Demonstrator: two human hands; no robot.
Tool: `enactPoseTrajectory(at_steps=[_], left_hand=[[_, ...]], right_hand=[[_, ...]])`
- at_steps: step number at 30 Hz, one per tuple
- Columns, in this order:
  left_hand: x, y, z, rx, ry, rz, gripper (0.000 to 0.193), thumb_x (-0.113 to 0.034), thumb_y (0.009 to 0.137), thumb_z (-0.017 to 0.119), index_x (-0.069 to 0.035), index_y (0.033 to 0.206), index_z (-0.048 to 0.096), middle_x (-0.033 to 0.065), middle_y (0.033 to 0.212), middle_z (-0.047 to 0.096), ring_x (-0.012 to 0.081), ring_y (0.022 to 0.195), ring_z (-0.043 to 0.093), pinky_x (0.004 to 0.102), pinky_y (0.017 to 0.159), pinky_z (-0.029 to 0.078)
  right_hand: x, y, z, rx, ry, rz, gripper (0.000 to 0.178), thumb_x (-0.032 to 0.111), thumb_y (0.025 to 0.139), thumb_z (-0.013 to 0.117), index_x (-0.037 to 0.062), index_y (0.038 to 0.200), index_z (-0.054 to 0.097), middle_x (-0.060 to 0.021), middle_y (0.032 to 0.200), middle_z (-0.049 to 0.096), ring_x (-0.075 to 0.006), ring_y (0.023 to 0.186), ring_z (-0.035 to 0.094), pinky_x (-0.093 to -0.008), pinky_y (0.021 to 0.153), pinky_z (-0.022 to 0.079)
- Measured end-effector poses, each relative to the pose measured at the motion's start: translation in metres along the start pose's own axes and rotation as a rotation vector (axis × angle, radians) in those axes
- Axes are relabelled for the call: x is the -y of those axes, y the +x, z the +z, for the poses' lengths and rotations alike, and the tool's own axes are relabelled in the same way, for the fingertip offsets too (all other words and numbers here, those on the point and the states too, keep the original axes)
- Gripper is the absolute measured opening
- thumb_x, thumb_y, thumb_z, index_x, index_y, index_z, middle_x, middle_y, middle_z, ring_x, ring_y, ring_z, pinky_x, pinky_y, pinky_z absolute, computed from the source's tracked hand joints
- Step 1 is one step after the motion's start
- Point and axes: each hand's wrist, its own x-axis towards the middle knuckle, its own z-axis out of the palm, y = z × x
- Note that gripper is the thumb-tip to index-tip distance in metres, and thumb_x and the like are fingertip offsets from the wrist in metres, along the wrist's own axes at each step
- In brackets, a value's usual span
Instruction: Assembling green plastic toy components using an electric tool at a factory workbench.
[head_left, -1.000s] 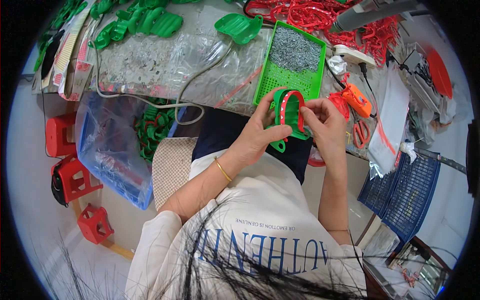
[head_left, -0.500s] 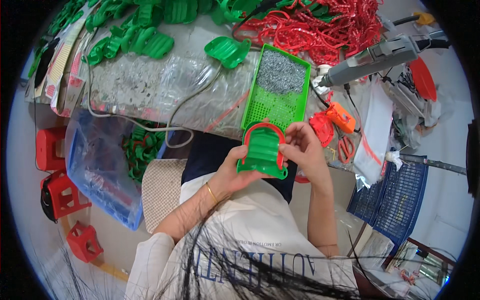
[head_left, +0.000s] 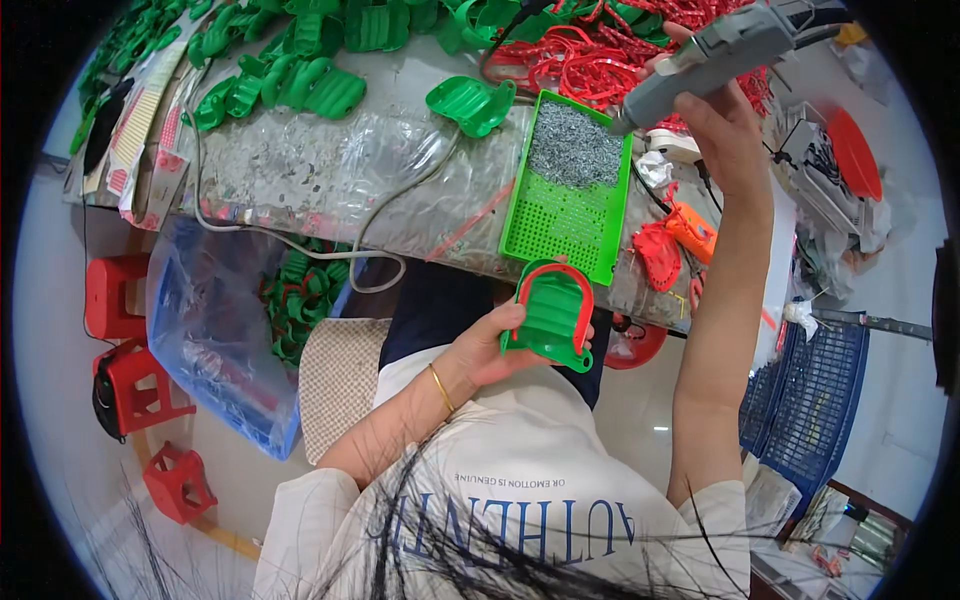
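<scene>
right grip (head_left: pixel 728 138) outstretched, seemingly curled

Centre of the frame: the piece (head_left: pixel 552 312) is green, ridged in even bands, its arched trim (head_left: pixel 588 299) plain red. Above it, the tray (head_left: pixel 565 222) is brighter lime green, dotted with a grid of holes, and the bits (head_left: pixel 574 148) in it are speckled silver-grey. Upper right: the tool (head_left: pixel 668 93) is grey, the straps (head_left: pixel 572 66) red. Upper left: the shells (head_left: pixel 332 92) are green. Lower left: blue bin (head_left: pixel 287 432), red stool (head_left: pixel 178 484), cushion (head_left: pixel 340 385) in beige-and-brown check. Lower centre: off-white shirt (head_left: pixel 500 425) with blue lettering, gold bangle (head_left: pixel 440 388).
</scene>
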Motion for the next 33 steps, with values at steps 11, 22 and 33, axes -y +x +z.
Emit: enactPoseTrajectory(at_steps=[11, 22, 33], left_hand=[[0.003, -0.007, -0.013, -0.053, -0.138, 0.084, 0.077, -0.041, 0.075, 0.068, -0.004, 0.135, 0.038, 0.0236, 0.128, 0.048, 0.037, 0.118, 0.048, 0.0512, 0.101, 0.038], [0.012, -0.008, -0.021, -0.016, -0.178, 0.054, 0.077, -0.042, 0.075, 0.067, -0.003, 0.134, 0.038, 0.0236, 0.127, 0.049, 0.036, 0.117, 0.049, 0.0489, 0.102, 0.038], [0.01, -0.008, -0.025, -0.052, -0.166, 0.01, 0.074, -0.039, 0.078, 0.065, 0.001, 0.133, 0.038, 0.0233, 0.127, 0.049, 0.0357, 0.119, 0.048, 0.0489, 0.104, 0.035]], right_hand=[[0.028, -0.047, 0.068, -0.045, 0.171, -0.097, 0.049, 0.026, 0.079, 0.07, -0.0005, 0.113, 0.048, -0.0113, 0.079, 0.058, -0.0242, 0.077, 0.061, -0.0339, 0.073, 0.049], [-0.004, -0.062, 0.108, -0.601, 0.185, -0.166, 0.023, 0.0, 0.082, 0.059, -0.0062, 0.103, 0.052, -0.0045, 0.07, 0.052, -0.0109, 0.056, 0.049, -0.0276, 0.053, 0.042], [-0.069, -0.065, 0.121, -0.622, 0.225, -0.067, 0.02, 0.0, 0.083, 0.058, -0.0023, 0.101, 0.051, -0.0041, 0.069, 0.052, -0.0113, 0.056, 0.051, -0.0277, 0.054, 0.044]])
